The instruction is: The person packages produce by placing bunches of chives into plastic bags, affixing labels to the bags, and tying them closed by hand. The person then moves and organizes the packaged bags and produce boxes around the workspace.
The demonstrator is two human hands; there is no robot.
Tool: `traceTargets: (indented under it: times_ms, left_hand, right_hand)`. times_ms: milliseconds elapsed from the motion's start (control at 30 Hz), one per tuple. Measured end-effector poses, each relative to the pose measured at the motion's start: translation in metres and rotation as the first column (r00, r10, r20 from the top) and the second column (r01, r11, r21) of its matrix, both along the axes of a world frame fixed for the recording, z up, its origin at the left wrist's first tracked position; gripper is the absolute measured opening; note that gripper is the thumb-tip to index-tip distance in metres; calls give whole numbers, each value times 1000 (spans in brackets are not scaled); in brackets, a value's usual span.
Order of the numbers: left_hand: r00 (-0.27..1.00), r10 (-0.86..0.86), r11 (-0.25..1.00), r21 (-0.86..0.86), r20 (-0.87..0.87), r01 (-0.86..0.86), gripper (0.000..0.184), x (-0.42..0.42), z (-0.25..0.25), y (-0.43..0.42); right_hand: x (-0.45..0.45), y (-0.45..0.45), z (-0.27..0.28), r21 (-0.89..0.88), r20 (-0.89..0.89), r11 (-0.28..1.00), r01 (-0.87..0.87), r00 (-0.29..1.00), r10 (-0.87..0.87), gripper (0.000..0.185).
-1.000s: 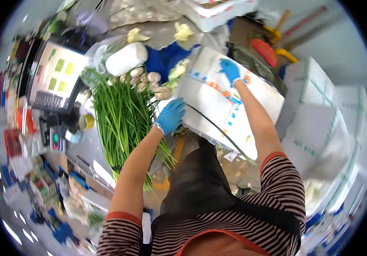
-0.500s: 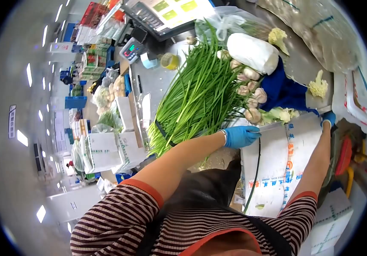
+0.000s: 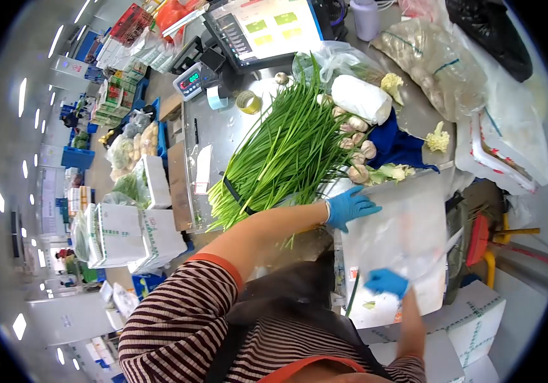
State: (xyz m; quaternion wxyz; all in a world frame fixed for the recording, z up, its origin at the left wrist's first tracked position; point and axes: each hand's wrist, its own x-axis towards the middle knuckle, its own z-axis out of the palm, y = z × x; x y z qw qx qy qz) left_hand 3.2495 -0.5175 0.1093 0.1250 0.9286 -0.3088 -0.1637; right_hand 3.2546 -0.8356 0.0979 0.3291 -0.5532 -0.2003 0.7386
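My left hand (image 3: 352, 208), in a blue glove, lies with fingers spread at the upper left of a plain white sheet or lid (image 3: 401, 217) in front of me. Nothing is in that hand. My right hand (image 3: 387, 282), also gloved in blue, is over the lower part of the white surface; motion blur hides how its fingers sit. A dark green strip (image 3: 353, 293) and a small leaf scrap (image 3: 369, 305) lie near it. To the left of the white surface, a large bunch of green chives (image 3: 280, 153) rests on the metal table, bound with a black band (image 3: 234, 195).
Garlic bulbs (image 3: 358, 172), a blue cloth (image 3: 398, 145), a white roll (image 3: 361, 99) and cauliflower pieces (image 3: 438, 138) sit beyond the white surface. A monitor (image 3: 267, 32), scale display (image 3: 190, 82) and tape rolls (image 3: 248, 102) stand at the back. White boxes (image 3: 475, 319) are at lower right.
My right hand has left the far right edge and come in toward me, over the white surface. The printed lettering is mostly gone from view; plain white shows instead. My left hand's fingers have spread.
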Motion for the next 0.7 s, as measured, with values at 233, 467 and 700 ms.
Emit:
traceTargets:
  times_ms: [233, 467, 700]
  left_hand:
    - [874, 90, 988, -69, -478, -139, 30, -134, 71, -54]
    - [669, 304, 327, -585, -678, -742, 31, -294, 137, -30]
    - [376, 846, 242, -356, -377, -902, 39, -469, 137, 22]
  right_hand:
    - [-101, -13, 105, -118, 51, 790, 602, 798, -601, 14]
    - [-152, 21, 118, 134, -157, 826, 547, 835, -528, 24]
    - [-285, 154, 145, 66, -357, 865, 498, 821, -446, 40]
